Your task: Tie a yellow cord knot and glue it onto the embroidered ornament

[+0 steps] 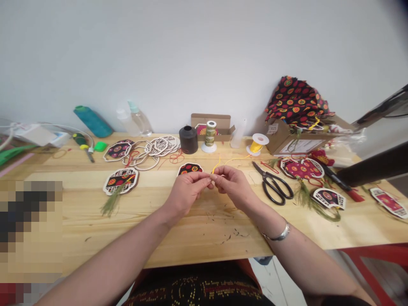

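My left hand (pixel 191 190) and my right hand (pixel 230 182) meet above the middle of the table, fingertips pinched together on a yellow cord (pixel 216 165). One short end of the cord sticks up between them, and a longer strand runs back to a white spool of yellow cord (pixel 256 145). Just behind my left hand lies a patterned fabric ornament (pixel 190 168) in a pale frame, partly covered by the fingers. Black-handled scissors (pixel 273 182) rest to the right of my right hand, blades pointing away. The exact spot where the fingertips meet the cord is partly hidden.
A tasselled ornament (pixel 121 182) and a pile of pale wooden frames (pixel 159 146) lie on the left. Behind my hands stand a black thread cone (pixel 188 140) and a green thread spool (pixel 210 137). At the right, patterned fabric (pixel 295 102) spills from a cardboard box (pixel 287 142).
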The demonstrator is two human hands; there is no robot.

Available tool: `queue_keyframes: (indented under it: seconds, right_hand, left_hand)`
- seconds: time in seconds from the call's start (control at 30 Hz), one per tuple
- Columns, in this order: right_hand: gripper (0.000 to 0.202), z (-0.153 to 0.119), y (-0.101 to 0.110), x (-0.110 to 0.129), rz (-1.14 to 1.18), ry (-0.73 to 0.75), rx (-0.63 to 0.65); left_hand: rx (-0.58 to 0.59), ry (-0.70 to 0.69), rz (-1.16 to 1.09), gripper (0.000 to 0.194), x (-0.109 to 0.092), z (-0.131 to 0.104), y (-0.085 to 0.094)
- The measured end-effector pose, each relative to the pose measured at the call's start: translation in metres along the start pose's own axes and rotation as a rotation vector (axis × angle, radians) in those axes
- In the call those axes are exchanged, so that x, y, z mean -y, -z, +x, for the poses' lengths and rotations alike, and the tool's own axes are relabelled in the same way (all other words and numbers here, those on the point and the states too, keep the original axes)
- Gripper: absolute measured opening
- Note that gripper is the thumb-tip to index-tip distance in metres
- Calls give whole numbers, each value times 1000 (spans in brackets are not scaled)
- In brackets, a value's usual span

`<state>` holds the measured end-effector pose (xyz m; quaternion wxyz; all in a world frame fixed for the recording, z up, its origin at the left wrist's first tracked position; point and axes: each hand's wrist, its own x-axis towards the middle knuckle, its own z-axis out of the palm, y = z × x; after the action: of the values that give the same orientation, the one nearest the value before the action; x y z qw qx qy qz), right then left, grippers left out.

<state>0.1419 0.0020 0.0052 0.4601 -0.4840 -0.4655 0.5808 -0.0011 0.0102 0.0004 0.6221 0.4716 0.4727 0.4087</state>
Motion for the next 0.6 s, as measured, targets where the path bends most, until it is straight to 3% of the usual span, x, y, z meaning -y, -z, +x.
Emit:
queue_keyframes:
  seconds: [0.3,0.5,0.6]
  right_hand:
    - [28,0,3,4,-184,46,-35]
    - [22,0,1,0,-131,76,78]
    - [20,1,2,-3,-177,75,75]
  left_hand:
    - [33,30,73,18,-3,0,-1]
    - [25,28,115,14,-2,0,-2]
    - [12,0,156,14,-2,0,-2]
